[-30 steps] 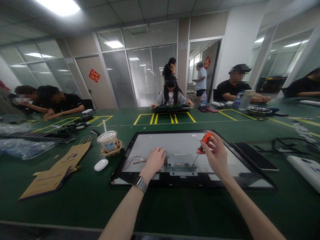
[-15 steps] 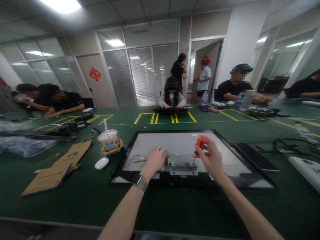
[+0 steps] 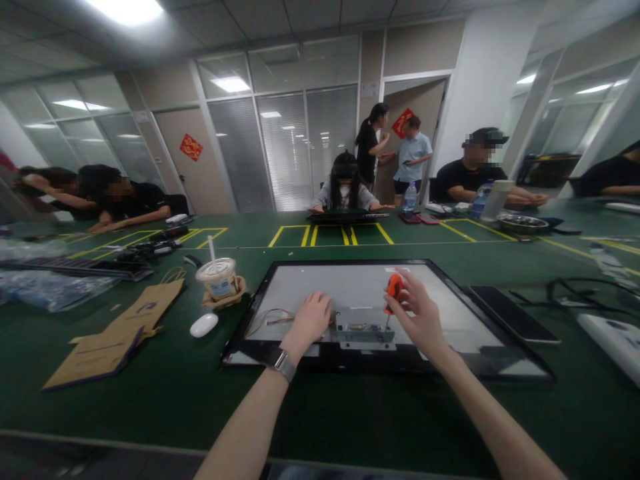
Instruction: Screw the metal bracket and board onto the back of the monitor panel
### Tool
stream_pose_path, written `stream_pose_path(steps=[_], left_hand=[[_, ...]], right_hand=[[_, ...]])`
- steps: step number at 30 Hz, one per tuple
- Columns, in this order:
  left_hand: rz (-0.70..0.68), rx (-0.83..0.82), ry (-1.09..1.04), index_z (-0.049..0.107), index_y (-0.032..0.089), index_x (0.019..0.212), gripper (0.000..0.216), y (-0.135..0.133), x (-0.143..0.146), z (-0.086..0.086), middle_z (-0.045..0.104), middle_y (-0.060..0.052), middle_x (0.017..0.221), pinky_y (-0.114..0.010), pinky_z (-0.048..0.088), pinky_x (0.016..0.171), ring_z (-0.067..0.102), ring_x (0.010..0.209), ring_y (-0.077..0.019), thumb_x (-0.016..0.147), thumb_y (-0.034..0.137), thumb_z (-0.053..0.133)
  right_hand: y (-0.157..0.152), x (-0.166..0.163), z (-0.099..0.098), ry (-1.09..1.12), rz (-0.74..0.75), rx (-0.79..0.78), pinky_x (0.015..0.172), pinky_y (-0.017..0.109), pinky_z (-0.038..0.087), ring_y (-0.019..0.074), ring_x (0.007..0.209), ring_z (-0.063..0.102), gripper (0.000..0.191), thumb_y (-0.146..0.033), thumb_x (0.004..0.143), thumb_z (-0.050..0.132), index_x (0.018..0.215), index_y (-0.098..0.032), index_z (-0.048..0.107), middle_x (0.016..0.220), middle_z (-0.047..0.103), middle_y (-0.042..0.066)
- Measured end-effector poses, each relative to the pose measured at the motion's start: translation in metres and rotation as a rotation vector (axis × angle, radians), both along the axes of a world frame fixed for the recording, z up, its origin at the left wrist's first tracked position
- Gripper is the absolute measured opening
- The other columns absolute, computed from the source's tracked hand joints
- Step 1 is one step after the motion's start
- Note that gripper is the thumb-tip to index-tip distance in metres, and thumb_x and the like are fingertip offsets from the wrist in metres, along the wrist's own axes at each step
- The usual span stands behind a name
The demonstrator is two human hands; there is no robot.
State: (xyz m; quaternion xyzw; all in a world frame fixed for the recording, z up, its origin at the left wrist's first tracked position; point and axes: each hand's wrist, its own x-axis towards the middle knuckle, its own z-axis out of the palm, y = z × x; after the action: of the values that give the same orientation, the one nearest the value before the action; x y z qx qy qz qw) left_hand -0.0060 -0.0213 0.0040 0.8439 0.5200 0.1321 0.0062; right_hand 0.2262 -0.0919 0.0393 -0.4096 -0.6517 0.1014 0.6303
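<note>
A display panel (image 3: 295,277) with a black frame and pale grey back lies face down before me. Near its front edge stands a silver metal bracket (image 3: 367,337) with ports along its side. My left hand (image 3: 313,319) lies at the bracket's left end, its fingers stretched forward over the panel. Between the fingers of my right hand (image 3: 420,313) is an orange and black screwdriver (image 3: 395,287), held nearly upright. Its shaft points down at the bracket's right end; the tip is too small to make out. Thin cables (image 3: 270,318) lie left of my left hand.
Left of the panel are a lidded drink cup (image 3: 217,279) with a straw, a white mouse-like case (image 3: 204,325) and a brown paper bag (image 3: 115,340). On the right lie a black phone-like slab (image 3: 513,313) and a white device (image 3: 613,343). Several people sit or stand beyond.
The screwdriver has become more upright, its handle shifting slightly left with my right fingers. My left hand has stayed put. In the background, two standing people have moved closer together by the door.
</note>
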Motion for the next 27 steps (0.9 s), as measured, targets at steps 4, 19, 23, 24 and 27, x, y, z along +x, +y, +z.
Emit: stream_pose_path(steps=[4,19,23,24,27], left_hand=[[-0.007,0.001,-0.01,0.054,0.016,0.129,0.036,-0.001,0.0,0.0,0.053,-0.013,0.135,-0.04,0.041,0.105,0.051,0.124,-0.0256,0.097,0.025,0.039],[-0.214,0.245,-0.31,0.065,0.018,0.091,0.011,-0.029,0.025,0.028,0.062,-0.004,0.094,-0.033,0.046,0.089,0.056,0.095,-0.0188,0.092,0.021,0.055],[-0.451,0.191,-0.271,0.067,0.018,0.086,0.004,-0.048,0.048,0.027,0.06,-0.003,0.091,-0.028,0.046,0.083,0.054,0.09,-0.0165,0.088,0.02,0.063],[-0.491,0.186,-0.235,0.068,0.018,0.087,0.004,-0.051,0.052,0.026,0.06,-0.003,0.092,-0.028,0.046,0.082,0.054,0.091,-0.0163,0.088,0.018,0.063],[-0.532,0.176,-0.123,0.07,0.02,0.091,0.008,-0.054,0.057,0.024,0.058,-0.003,0.094,-0.029,0.045,0.082,0.053,0.093,-0.0171,0.087,0.018,0.064]], right_hand=[[0.0,0.0,0.002,-0.051,0.026,0.009,0.056,0.032,0.063,0.0155,0.065,0.065,0.041,-0.035,0.089,0.061,0.128,-0.028,0.053,0.089,0.064,0.001],[0.0,0.005,0.007,0.152,-0.158,-0.011,0.052,0.031,0.06,0.0159,0.062,0.067,0.042,-0.037,0.085,0.064,0.124,-0.028,0.051,0.097,0.062,0.002],[0.0,0.005,0.008,0.204,-0.23,-0.013,0.052,0.03,0.059,0.0148,0.062,0.066,0.043,-0.038,0.084,0.065,0.124,-0.027,0.052,0.097,0.062,0.002],[0.0,0.005,0.008,0.214,-0.244,-0.014,0.051,0.029,0.058,0.0147,0.062,0.065,0.044,-0.038,0.084,0.065,0.124,-0.027,0.052,0.097,0.062,0.002],[0.0,0.006,0.008,0.242,-0.275,-0.02,0.049,0.028,0.058,0.014,0.061,0.064,0.047,-0.04,0.083,0.066,0.125,-0.027,0.052,0.099,0.062,0.004]])
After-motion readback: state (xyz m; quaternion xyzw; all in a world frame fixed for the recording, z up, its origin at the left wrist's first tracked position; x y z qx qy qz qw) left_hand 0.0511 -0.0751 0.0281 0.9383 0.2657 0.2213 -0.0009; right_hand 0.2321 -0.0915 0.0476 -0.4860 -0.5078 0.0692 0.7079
